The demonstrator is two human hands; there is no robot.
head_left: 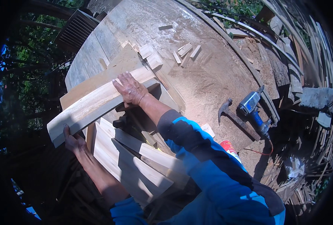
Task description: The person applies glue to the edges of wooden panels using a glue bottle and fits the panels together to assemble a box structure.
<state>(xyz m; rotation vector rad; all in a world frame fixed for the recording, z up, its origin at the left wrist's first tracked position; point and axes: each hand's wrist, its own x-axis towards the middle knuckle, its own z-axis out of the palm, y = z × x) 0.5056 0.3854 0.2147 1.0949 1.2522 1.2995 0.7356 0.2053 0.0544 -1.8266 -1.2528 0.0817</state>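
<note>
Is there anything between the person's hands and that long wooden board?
Nothing visible. The right hand lies flat on top of the board, and the left hand holds its near end from below.

Hard sunlight floods the sawdust-covered workbench (211, 71) almost to glare and casts crisp dark shadows beneath the hammer (234, 116) and stacked boards (136, 161), while the fisheye rim bends straight edges and falls into black vignette.

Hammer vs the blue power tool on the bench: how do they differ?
The hammer is dark all over, metal head on a plain brownish handle; the power tool has a blue and grey body. The power tool trails a red cord; the hammer has none. Both lie untouched side by side on the sawdust-covered workbench, away from both hands.
</note>
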